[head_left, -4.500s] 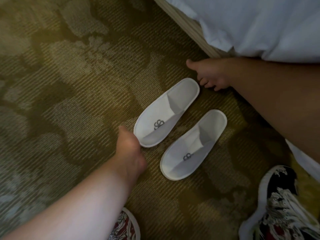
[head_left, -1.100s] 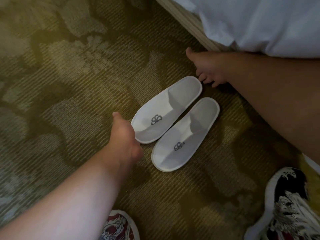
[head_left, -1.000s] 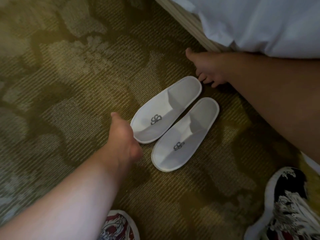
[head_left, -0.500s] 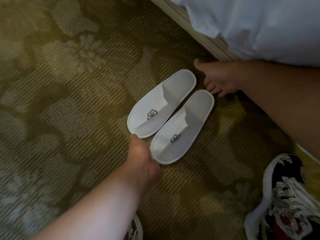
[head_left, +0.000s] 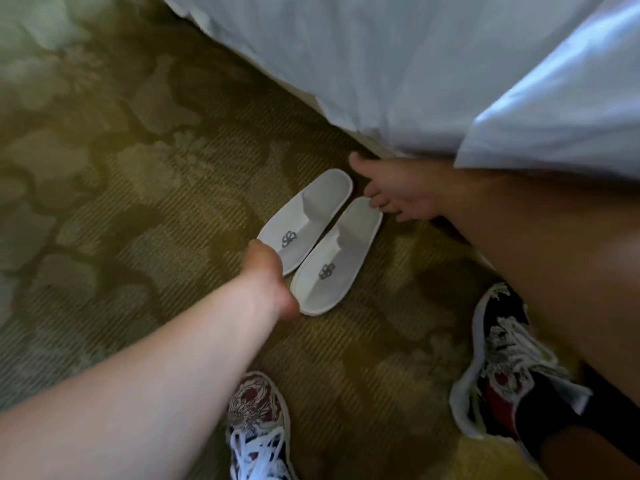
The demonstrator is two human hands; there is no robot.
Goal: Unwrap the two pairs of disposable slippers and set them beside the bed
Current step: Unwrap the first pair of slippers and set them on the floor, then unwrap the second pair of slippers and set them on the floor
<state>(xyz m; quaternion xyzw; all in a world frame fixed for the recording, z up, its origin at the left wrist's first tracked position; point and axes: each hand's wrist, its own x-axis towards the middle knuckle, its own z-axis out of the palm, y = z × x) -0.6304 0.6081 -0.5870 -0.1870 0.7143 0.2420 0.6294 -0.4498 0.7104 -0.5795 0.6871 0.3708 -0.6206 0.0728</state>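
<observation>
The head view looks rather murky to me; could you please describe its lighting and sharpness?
Head view: dim, yellow-green cast on the carpet; the bedsheet is bright and bluish at upper right; the right hand sits in shade; the left hand is soft, the slippers sharper; wide-angle stretch toward the edges.

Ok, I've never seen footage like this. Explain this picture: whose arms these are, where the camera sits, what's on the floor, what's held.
There is no machine. A person wears one camera on the head, looking down at their own bare arms. A pair of white disposable cloth slippers lies unwrapped, side by side, on the patterned olive-green carpet, beside the hanging white bed sheet. The left hand sits at the slippers' toes with its fingers hidden, so a grip cannot be confirmed. The right hand touches one slipper's heel with relaxed fingers. The person's patterned sneakers show below.
</observation>
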